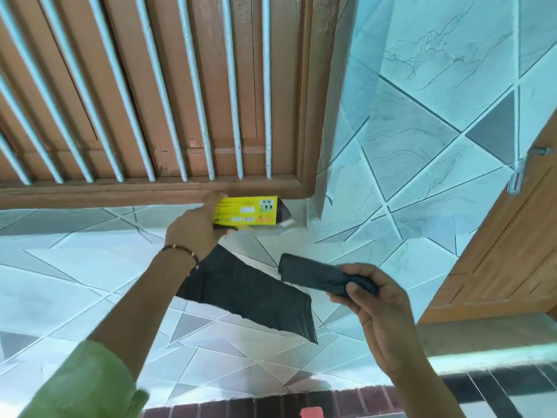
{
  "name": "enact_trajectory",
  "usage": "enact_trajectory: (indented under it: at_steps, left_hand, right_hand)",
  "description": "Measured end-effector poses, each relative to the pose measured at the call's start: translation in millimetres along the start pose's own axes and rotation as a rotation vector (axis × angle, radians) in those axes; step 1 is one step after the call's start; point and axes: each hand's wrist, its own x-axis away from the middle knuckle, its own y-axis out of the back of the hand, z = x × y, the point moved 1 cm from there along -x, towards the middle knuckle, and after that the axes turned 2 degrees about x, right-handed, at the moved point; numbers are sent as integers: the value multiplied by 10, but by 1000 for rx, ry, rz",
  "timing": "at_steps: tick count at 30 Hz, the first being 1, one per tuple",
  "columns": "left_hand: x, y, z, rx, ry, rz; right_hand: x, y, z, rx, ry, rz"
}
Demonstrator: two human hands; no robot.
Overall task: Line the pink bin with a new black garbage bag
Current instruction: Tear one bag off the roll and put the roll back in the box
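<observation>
My left hand (pixel 196 227) is raised to the wooden window sill and grips a yellow garbage-bag pack (pixel 245 211). A flat black garbage bag (pixel 250 292) hangs down from under that hand. My right hand (pixel 373 300) is lower and to the right, closed on a folded black garbage bag (pixel 313 276) that sticks out to the left of the fingers. A small piece of the pink bin (pixel 312 412) shows at the bottom edge of the view.
A wooden window frame (pixel 150 188) with pale metal bars fills the upper left. Blue-grey tiled wall lies behind both hands. A wooden door (pixel 509 251) stands at the right. Dark tiles run along the bottom.
</observation>
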Motion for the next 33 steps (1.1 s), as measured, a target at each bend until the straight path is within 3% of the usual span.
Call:
enact_trajectory:
  at_steps: [4,8,10,14,19,25,33]
  left_hand:
    - [513,-168,-64,65,-40,-19]
    - [840,-383,0,189,45,48]
    - [973,-453,-6,266,60,70]
    - [1171,-525,-35,351,95,104]
    - [1340,-564,-45,289,108,141]
    - [1516,-605,-136,233,107,142]
    - [1691,-652,-182,235,139,148]
  right_hand:
    - [46,-26,299,158,265,6]
    - [72,-13,448,735,549,9]
    - [115,-11,453,919,607,47]
    - [267,-47,444,1026,566,176]
    - [376,11,494,966,442,290]
    - [412,104,568,969,328,295]
    - [464,149,643,1011,330,343]
